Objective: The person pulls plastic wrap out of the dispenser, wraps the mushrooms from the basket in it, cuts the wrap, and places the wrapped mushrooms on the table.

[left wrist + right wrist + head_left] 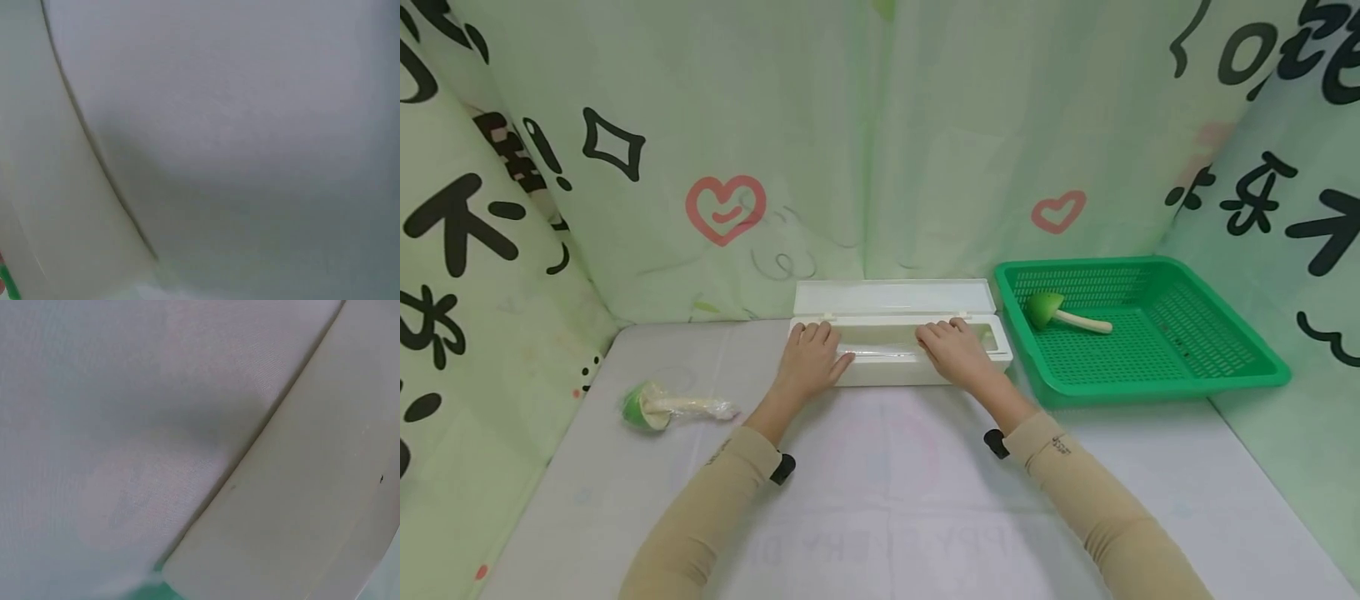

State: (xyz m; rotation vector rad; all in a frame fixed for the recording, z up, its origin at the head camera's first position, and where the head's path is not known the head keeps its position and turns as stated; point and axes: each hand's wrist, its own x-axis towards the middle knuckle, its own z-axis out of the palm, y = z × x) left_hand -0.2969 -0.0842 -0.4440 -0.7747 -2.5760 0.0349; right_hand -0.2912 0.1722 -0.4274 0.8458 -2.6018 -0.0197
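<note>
A white cling film dispenser box (887, 372) stands at the back of the table, its lid (895, 297) raised behind it. Shiny clear film (880, 351) shows along the front of its long opening. On the box's left end rests my left hand (808, 358), thumb spread to the right. My right hand (958, 354) lies over the right part of the opening, its thumb mostly hidden. Both wrist views show the box's plain front wall (75, 187), (281, 487) close up, with hardly any of the hands.
A green plastic basket (1157, 390) stands right beside the box, holding a green-capped toy mushroom (1078, 320). Another green-capped mushroom (658, 407), wrapped in clear film, lies at left on the white tablecloth (880, 500). Printed curtains (925, 150) hang behind and at both sides.
</note>
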